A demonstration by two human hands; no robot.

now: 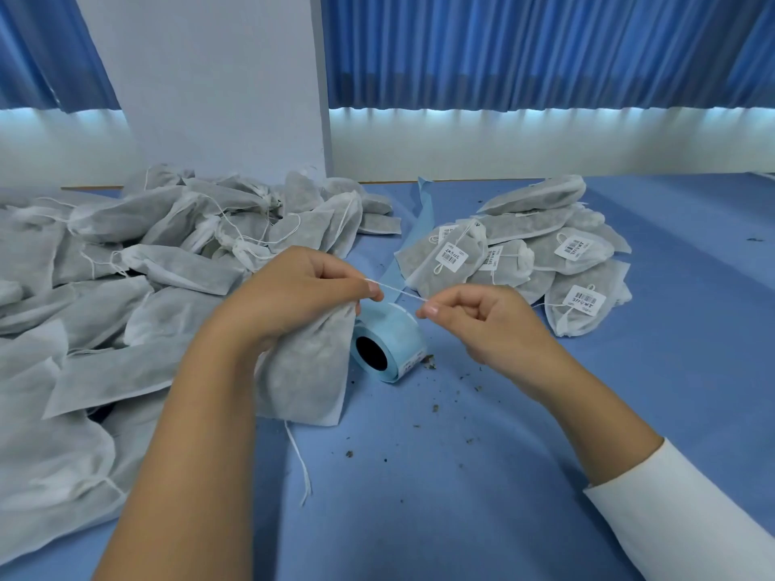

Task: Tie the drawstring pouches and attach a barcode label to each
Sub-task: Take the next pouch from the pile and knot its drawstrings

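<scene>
The left hand (302, 291) grips the gathered neck of one grey-white pouch (306, 371), with the fingers curled round the fabric and the thumb and forefinger pinching the drawstring (398, 290) at the mouth. The right hand (474, 320) pinches the same drawstring between thumb and forefinger, the other fingers curled in. The string runs taut in a short straight line between the two hands. The pouch hangs below the left hand, its lower edge resting on the blue surface (503, 475). A second loose string end (304, 467) trails from under the pouch across the surface toward the camera.

A label roll (388, 345) with pale blue backing lies on its side just behind the held pouch and below the taut string, its dark core facing the camera.

A large heap of pouches without labels (126, 266) covers the left part of the surface; their drawstrings lie loose. A smaller stack of labelled pouches (545, 253) lies well apart on the right. Each visible top pouch there carries a white barcode label (453, 255).

Small dark crumbs (432, 364) are scattered on the surface near the roll and in front of it. A white sleeve (679, 509) covers the right forearm; the left forearm is bare. Blue curtains (545, 48) hang behind the surface, with a white pillar (218, 77) between them
</scene>
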